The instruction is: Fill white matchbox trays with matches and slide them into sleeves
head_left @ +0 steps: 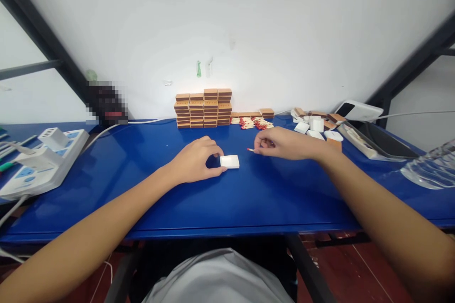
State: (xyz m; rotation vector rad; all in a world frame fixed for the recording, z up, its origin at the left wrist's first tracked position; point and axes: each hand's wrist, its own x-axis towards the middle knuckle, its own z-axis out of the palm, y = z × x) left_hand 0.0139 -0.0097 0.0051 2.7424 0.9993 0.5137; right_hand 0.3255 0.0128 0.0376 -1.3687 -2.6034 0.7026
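Thumb and fingers of my left hand (199, 161) grip the left end of a small white matchbox tray (230, 162) on the blue tabletop. To its right, my right hand (280, 144) pinches a red-tipped match (250, 149), its head pointing left toward the tray. Behind my hands lies a heap of loose matches (254, 123) with red heads. Left of that heap stand stacked matchboxes (203, 109) with orange-brown tops and dark striking sides, several layers high against the wall.
On the right are a pile of white trays and brown sleeves (316, 124), a white device (359, 110) and a dark tray-like container (377, 139). Clear plastic (433, 168) lies at the far right. A power strip (46, 163) with plugs and cables occupies the left.
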